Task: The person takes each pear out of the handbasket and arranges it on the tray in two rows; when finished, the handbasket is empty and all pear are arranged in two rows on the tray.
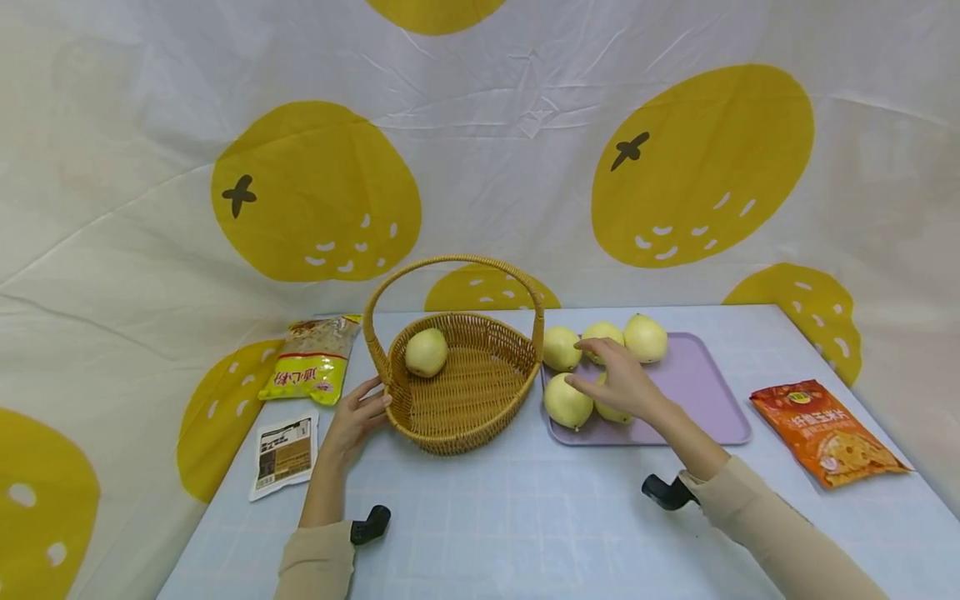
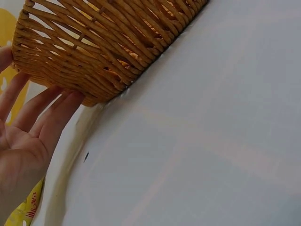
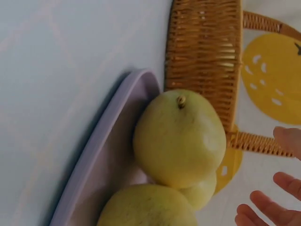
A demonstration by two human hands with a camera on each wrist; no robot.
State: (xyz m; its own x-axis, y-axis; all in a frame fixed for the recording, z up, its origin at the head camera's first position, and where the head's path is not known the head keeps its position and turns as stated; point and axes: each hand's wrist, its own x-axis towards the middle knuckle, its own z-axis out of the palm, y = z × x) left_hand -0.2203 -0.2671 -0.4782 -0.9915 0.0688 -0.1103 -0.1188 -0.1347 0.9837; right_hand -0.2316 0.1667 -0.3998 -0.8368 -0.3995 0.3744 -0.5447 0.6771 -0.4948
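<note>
A wicker basket (image 1: 457,425) with a tall arched handle stands in the middle of the table, one pale yellow-green pear (image 1: 426,353) inside at its left. My left hand (image 1: 358,421) rests its extended fingers against the basket's left side; the left wrist view shows these fingers (image 2: 59,115) along the woven wall (image 2: 99,52). Several more pears (image 1: 567,402) sit grouped at the left of a purple tray (image 1: 701,392). Over them hovers my right hand (image 1: 622,379), thumb and fingers spread, holding nothing. In the right wrist view, its fingers (image 3: 268,207) are apart from the nearest pear (image 3: 178,139).
A yellow and clear food bag (image 1: 311,358) and a white packet (image 1: 286,454) lie left of the basket. On the right, beyond the tray, lies an orange snack bag (image 1: 828,433). A fruit-printed cloth (image 1: 510,167) hangs behind the table.
</note>
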